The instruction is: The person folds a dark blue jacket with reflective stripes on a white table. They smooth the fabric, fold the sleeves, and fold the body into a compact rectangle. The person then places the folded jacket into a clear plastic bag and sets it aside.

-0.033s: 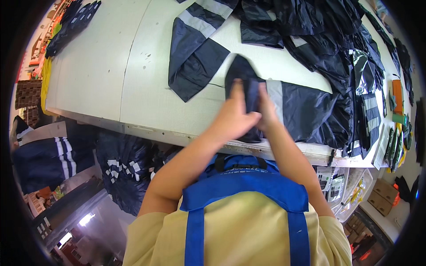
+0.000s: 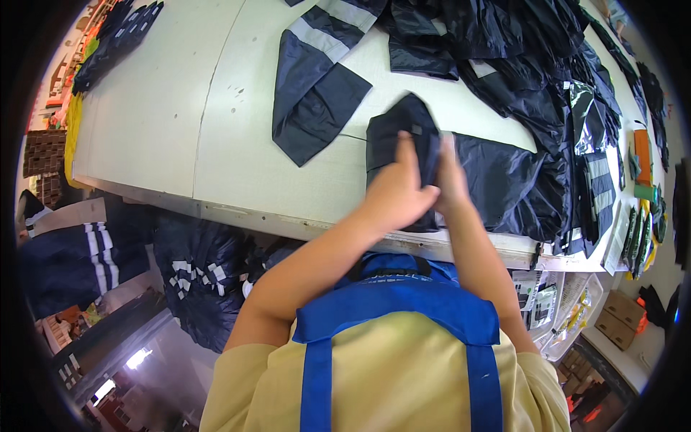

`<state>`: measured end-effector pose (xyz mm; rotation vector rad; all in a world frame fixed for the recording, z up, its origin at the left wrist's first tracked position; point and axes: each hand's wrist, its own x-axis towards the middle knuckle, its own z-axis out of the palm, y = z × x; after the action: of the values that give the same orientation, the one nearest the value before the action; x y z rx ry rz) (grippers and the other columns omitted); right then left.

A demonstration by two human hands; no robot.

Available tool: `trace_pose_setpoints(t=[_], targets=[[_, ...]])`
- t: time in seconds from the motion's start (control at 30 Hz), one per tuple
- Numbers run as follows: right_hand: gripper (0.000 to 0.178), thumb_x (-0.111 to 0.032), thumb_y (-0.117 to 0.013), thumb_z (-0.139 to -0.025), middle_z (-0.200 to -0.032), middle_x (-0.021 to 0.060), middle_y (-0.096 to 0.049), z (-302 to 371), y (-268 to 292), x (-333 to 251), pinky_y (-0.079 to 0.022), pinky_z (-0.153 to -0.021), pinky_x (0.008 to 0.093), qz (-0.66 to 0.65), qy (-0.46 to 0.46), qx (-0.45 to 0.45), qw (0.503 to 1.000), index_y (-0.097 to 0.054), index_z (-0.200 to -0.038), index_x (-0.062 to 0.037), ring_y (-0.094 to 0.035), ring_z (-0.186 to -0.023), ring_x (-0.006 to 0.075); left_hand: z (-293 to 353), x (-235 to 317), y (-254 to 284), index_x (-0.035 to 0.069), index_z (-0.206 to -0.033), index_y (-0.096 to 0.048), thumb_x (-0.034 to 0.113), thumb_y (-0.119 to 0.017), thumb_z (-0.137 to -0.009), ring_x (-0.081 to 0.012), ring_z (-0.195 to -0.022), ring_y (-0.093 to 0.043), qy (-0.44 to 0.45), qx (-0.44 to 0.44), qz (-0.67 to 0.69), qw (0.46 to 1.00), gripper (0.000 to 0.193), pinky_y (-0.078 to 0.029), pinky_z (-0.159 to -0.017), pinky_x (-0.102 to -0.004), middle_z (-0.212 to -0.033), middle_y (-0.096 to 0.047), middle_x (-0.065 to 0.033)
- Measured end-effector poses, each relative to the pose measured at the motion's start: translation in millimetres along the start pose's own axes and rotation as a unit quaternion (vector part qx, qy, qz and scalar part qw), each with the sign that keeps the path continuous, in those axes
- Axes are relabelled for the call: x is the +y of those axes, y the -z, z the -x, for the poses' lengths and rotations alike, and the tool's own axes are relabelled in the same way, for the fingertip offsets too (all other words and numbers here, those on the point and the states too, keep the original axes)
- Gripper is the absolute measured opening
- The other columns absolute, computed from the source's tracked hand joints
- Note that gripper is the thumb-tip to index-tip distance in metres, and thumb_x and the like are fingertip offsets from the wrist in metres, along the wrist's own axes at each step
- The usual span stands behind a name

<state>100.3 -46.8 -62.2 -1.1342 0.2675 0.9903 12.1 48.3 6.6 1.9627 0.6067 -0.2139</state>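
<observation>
Between my two hands is the end of a dark navy garment (image 2: pixel 493 176), a shiny sleeve or trouser leg lying along the front of the table. A flap of its fabric (image 2: pixel 403 119) stands bent up in front of my fingers. My left hand (image 2: pixel 399 191) grips the flap's left side, index finger stretched along the cloth and thumb pointing right. My right hand (image 2: pixel 450 176), slightly blurred, closes on the flap's right edge. Part of the fingers is hidden by cloth. Just beyond lies another dark sleeve or leg (image 2: pixel 317 101) with a grey band.
The pale table (image 2: pixel 144 137) has its front edge close to my body. Dark garments (image 2: pixel 504 43) are heaped at the back right. A folded dark stack (image 2: pixel 119 43) lies far left. Below the edge hang dark garments with white stripes (image 2: pixel 201 273); a white basket (image 2: pixel 576 317) stands lower right.
Both hands have shifted right with the flap of cloth. The flap now covers the grey band that showed beside my right hand.
</observation>
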Motion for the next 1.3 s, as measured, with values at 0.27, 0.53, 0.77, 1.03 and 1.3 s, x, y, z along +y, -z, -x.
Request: trace_pose_setpoints(t=[0.27, 0.53, 0.77, 1.03, 1.3], targets=[[0.068, -0.02, -0.073, -0.081, -0.115, 0.0194, -0.058, -16, 105, -1, -0.047, -0.086, 0.0309, 0.306, 0.135, 0.086, 0.938, -0.039, -0.134, 0.0049, -0.057, -0.1, 0.0204, -27, -40, -108, -0.007, -0.143, -0.02, 0.02, -0.061, -0.083, -0.0375, -0.086, -0.064, -0.154, -0.064, -0.146, 0.975, 0.077, -0.052, -0.073, -0.0422, -0.095, -0.063, -0.0246], [0.06, -0.007, -0.072, -0.08, -0.105, 0.0128, -0.06, -16, 111, 1, -0.048, -0.082, 0.0274, 0.325, 0.145, 0.056, 0.933, -0.041, -0.131, 0.0025, -0.056, -0.094, 0.0171, -38, -85, -61, 0.004, -0.142, -0.034, 0.025, -0.056, -0.089, -0.0409, -0.133, -0.032, -0.251, 0.229, -0.172, 0.924, 0.061, -0.026, -0.108, -0.0476, -0.144, -0.034, -0.023], [0.041, -0.008, -0.056, -0.091, -0.111, 0.0137, -0.061, -8, 138, -25, -0.046, -0.09, 0.0264, 0.097, 0.003, -0.082, 0.992, -0.045, -0.129, 0.0024, -0.058, -0.105, 0.0176, -54, -66, -84, 0.026, -0.147, -0.029, 0.051, -0.064, -0.081, -0.0417, -0.14, -0.018, -0.172, 0.146, -0.362, 0.904, 0.08, -0.014, -0.111, -0.0579, -0.153, -0.018, -0.0199], [0.016, -0.012, -0.056, -0.085, -0.076, 0.0122, -0.066, 64, 151, -128, -0.05, -0.059, 0.0303, 0.693, -0.081, -0.083, 0.711, -0.063, -0.093, 0.0009, -0.062, -0.058, 0.0184, -57, -77, -90, 0.027, -0.146, -0.033, 0.053, -0.066, -0.078, -0.0411, -0.14, -0.017, -0.179, 0.159, -0.355, 0.904, 0.08, -0.014, -0.11, -0.0594, -0.153, -0.019, -0.017], [0.052, -0.029, -0.064, -0.088, -0.119, 0.0229, -0.056, 6, 93, -59, -0.044, -0.093, 0.0392, 0.537, 0.312, 0.069, 0.781, -0.048, -0.127, 0.0022, -0.055, -0.11, 0.034, -55, -66, -92, 0.028, -0.143, -0.038, 0.047, -0.069, -0.076, -0.0431, -0.139, -0.019, -0.18, 0.156, -0.36, 0.902, 0.076, -0.016, -0.108, -0.0621, -0.152, -0.021, -0.016]])
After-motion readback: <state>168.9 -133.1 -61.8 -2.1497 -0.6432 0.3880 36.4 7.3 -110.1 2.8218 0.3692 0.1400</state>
